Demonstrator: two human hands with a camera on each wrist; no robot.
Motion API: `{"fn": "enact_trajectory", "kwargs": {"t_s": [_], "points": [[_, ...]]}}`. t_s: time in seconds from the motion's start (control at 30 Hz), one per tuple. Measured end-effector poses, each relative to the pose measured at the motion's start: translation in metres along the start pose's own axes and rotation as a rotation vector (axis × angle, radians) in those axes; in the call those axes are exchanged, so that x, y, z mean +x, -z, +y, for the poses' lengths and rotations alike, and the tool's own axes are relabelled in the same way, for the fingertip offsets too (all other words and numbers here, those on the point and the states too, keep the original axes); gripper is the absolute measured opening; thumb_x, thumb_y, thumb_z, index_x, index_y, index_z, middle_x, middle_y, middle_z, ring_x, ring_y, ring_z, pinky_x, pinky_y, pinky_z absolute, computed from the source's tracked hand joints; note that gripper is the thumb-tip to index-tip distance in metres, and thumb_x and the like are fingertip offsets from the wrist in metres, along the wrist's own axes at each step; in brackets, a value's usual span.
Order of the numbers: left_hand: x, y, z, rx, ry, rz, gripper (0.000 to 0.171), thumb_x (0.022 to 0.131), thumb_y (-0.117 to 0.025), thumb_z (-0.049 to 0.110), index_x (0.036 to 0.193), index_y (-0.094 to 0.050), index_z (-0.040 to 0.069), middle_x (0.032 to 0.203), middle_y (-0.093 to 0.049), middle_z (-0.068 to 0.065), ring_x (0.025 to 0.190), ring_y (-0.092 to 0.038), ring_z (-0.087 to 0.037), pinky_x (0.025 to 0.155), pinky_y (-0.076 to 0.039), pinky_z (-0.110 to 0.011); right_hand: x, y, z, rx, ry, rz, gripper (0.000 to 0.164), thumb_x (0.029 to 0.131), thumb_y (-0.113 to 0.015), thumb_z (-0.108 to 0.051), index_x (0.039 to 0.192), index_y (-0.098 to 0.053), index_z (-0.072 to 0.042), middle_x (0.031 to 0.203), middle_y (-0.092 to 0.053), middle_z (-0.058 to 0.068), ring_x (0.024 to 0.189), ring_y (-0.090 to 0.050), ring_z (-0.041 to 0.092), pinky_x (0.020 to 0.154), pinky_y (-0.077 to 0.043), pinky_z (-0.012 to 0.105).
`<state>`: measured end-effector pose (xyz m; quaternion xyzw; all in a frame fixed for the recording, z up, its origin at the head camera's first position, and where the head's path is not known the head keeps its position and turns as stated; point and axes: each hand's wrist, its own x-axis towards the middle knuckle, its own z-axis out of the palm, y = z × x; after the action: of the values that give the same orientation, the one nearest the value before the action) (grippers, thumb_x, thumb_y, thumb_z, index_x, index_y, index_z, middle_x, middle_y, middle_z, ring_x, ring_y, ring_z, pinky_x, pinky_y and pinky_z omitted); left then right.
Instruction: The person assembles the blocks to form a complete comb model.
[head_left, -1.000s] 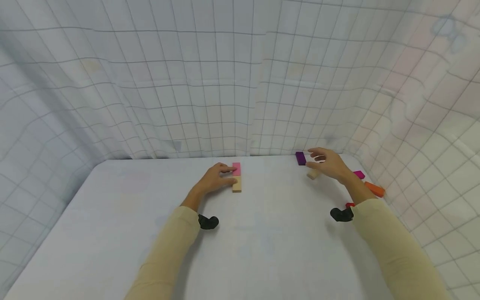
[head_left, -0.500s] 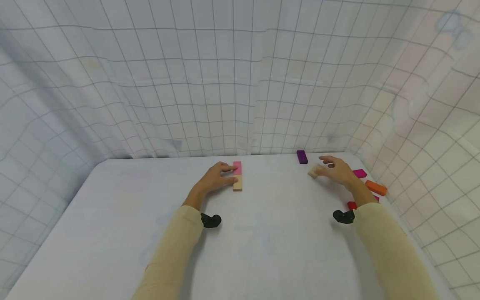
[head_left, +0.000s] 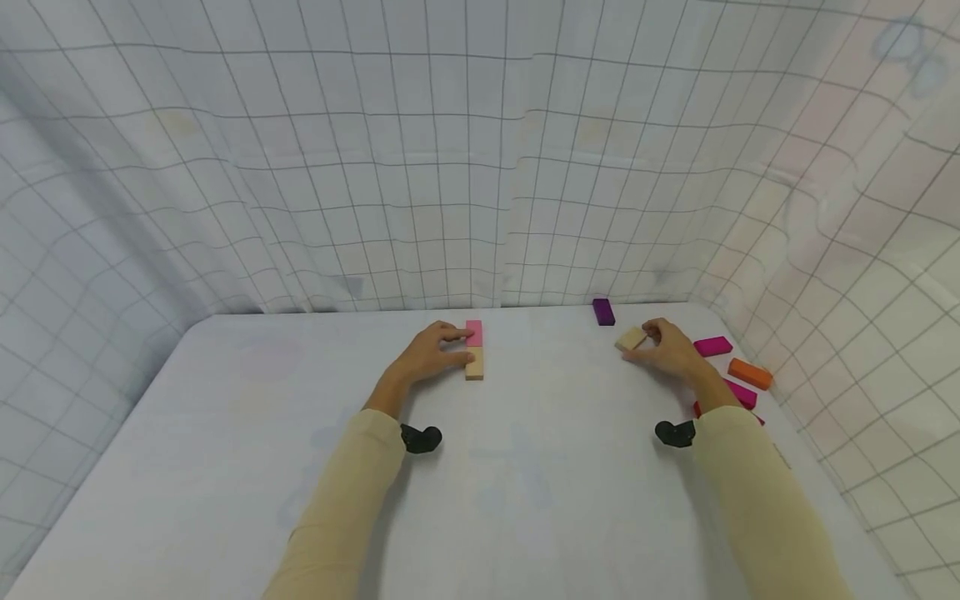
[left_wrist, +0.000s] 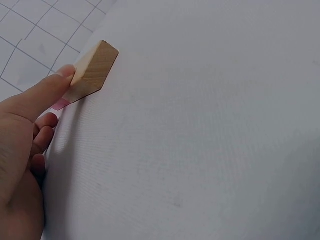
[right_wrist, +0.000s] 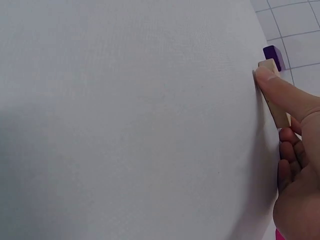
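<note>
A pink block [head_left: 474, 328] and a plain wooden block [head_left: 475, 370] lie end to end in a line on the white table. My left hand [head_left: 423, 357] is at their left side, index finger on the pink block and thumb on the wooden one. In the left wrist view, the thumb lies against the wooden block [left_wrist: 101, 62], and a sliver of pink shows behind it. To the right, a second wooden block [head_left: 630, 338] lies slantwise. My right hand [head_left: 669, 350] pinches it between thumb and index finger. The right wrist view shows the thumb over its end.
Behind the right-hand block is a dark purple block [head_left: 603, 312]. Along the table's right side lie a magenta block [head_left: 712, 346], an orange block [head_left: 750, 374], another magenta block [head_left: 741, 393] and a red block partly under the sleeve. Gridded white curtains [head_left: 450, 167] surround the table.
My right hand has come down to the right-hand wooden block, its index finger closing in to pinch it. My left hand stays at the pink and wooden blocks.
</note>
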<state>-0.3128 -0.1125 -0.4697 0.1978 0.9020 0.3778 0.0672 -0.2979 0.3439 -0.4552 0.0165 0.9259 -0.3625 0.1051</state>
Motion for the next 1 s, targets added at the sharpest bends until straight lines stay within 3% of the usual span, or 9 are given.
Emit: {"fn": "enact_trajectory", "kwargs": {"t_s": [0.2, 0.43, 0.7, 0.83, 1.0], "points": [[0.001, -0.003, -0.003, -0.008, 0.016, -0.013, 0.057, 0.095, -0.076, 0.034, 0.146, -0.062, 0.013, 0.141, -0.054, -0.015, 0.134, -0.046, -0.035, 0.114, -0.033, -0.052, -0.006, 0.000, -0.001, 0.023, 0.010, -0.033, 0.079, 0.095, -0.076, -0.036, 0.151, -0.037, 0.003, 0.151, -0.037, 0.030, 0.137, -0.034, 0.046, 0.116, -0.026, 0.063], [0.002, -0.002, -0.004, -0.020, 0.018, 0.007, 0.056, 0.095, -0.076, 0.035, 0.145, -0.062, 0.013, 0.142, -0.053, -0.015, 0.134, -0.046, -0.035, 0.114, -0.033, -0.054, -0.004, 0.002, -0.001, 0.067, 0.037, -0.033, 0.077, 0.095, -0.078, -0.031, 0.152, -0.040, 0.003, 0.151, -0.039, 0.026, 0.136, -0.035, 0.043, 0.116, -0.028, 0.058], [0.003, -0.001, -0.004, -0.016, 0.030, 0.001, 0.056, 0.096, -0.076, 0.035, 0.146, -0.062, 0.013, 0.142, -0.053, -0.015, 0.135, -0.046, -0.034, 0.115, -0.033, -0.052, -0.002, 0.007, -0.009, 0.102, 0.029, -0.057, 0.077, 0.091, -0.081, -0.030, 0.151, -0.045, 0.002, 0.141, -0.045, 0.023, 0.125, -0.040, 0.038, 0.108, -0.035, 0.051], [0.003, -0.001, -0.003, -0.008, 0.031, 0.001, 0.056, 0.096, -0.076, 0.035, 0.146, -0.062, 0.014, 0.142, -0.053, -0.015, 0.135, -0.045, -0.034, 0.115, -0.033, -0.053, 0.001, 0.006, -0.016, 0.090, 0.060, -0.064, 0.075, 0.091, -0.081, -0.030, 0.150, -0.048, 0.003, 0.139, -0.049, 0.023, 0.121, -0.043, 0.036, 0.104, -0.038, 0.050], [0.003, 0.000, -0.003, -0.001, 0.023, 0.003, 0.056, 0.097, -0.075, 0.034, 0.146, -0.062, 0.012, 0.142, -0.053, -0.016, 0.135, -0.045, -0.035, 0.114, -0.033, -0.053, 0.003, 0.002, -0.028, 0.082, 0.125, -0.090, 0.074, 0.091, -0.082, -0.028, 0.148, -0.049, 0.004, 0.140, -0.051, 0.023, 0.124, -0.045, 0.037, 0.109, -0.036, 0.052]]}}
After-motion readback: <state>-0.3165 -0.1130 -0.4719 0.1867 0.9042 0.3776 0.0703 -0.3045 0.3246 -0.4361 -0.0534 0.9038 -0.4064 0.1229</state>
